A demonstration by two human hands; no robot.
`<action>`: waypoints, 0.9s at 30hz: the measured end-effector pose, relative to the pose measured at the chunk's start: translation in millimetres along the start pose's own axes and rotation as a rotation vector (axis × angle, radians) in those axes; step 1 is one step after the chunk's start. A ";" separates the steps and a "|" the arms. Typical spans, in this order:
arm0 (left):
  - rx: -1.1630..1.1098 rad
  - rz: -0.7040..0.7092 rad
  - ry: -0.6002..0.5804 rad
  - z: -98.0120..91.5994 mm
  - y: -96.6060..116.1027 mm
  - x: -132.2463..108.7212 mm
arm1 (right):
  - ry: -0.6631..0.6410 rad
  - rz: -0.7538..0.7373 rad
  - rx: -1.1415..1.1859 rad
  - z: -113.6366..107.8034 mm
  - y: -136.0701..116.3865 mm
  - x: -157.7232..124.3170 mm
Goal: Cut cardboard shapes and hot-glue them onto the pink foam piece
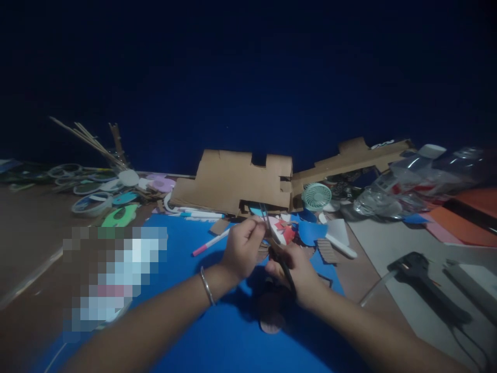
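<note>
— What's the room like from where you stand?

— Dark, very dark. A deep blue wall behind, and a brown table [23, 243] with a big blue sheet [217, 336] spread across the middle of it. The light only catches the near part.

— And the clutter?

— Plenty. A notched piece of cardboard [233, 181] leans at the back, with a longer strip running off to its right. Beside that sits a small mint-green fan [316, 196], then clear plastic bottles [392, 191] lying on their sides. Far left there are rings of tape and coloured discs, and a bundle of thin sticks [91, 141] poking up. A pink marker [209, 242] lies on the blue sheet just left of the hands, and a black glue gun [427, 282] rests on the grey board at the right (its cord trails off towards the edge).

— The hands?

— Both over the blue sheet, close together. The left hand [243, 248], bangle on the wrist, is curled with the fingers pinched on a small scrap I can't make out. The right hand [297, 272] is closed around the handles of scissors [274, 241], blades pointing up and away towards the left fingers.

— Anything crowding them?

— Cut paper scraps, blue, red and white, lie just beyond the blades [306, 232].
</note>
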State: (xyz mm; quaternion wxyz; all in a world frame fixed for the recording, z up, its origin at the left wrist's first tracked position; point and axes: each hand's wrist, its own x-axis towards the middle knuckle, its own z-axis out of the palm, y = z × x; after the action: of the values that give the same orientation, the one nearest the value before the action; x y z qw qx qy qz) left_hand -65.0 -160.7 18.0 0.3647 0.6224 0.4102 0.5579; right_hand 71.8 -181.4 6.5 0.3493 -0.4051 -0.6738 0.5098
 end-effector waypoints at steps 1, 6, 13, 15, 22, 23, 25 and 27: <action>0.036 0.024 -0.004 -1.1 0.0 0.6 | -0.010 0.010 0.004 -0.1 0.3 0.1; 0.130 0.073 -0.014 -1.2 -1.6 -3.2 | -0.040 0.025 -0.015 -1.7 -2.4 0.5; 0.200 0.043 0.021 -0.2 -1.6 -7.2 | -0.014 -0.008 -0.049 0.1 -5.8 -0.7; 0.201 0.040 0.019 -0.1 -2.0 -7.6 | -0.011 0.013 -0.047 0.2 -3.8 -0.1; 0.191 0.039 -0.006 2.0 -4.0 -8.1 | -0.052 -0.026 0.029 -2.5 -6.1 1.1; 0.194 0.041 -0.002 2.0 -3.8 -8.1 | -0.050 -0.015 0.023 -2.4 -6.3 1.1; 0.204 0.047 0.012 2.1 -3.0 -8.2 | -0.035 0.008 0.003 -1.8 -5.3 1.6; 0.211 0.049 0.023 2.2 -2.3 -8.4 | -0.012 0.031 -0.008 -1.4 -3.1 2.5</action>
State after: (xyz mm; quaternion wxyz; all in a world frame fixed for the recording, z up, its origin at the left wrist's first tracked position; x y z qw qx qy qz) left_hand -63.4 -167.6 12.4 0.2785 0.6608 0.4556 0.5275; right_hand 71.3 -179.1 9.9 0.3358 -0.4137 -0.6716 0.5148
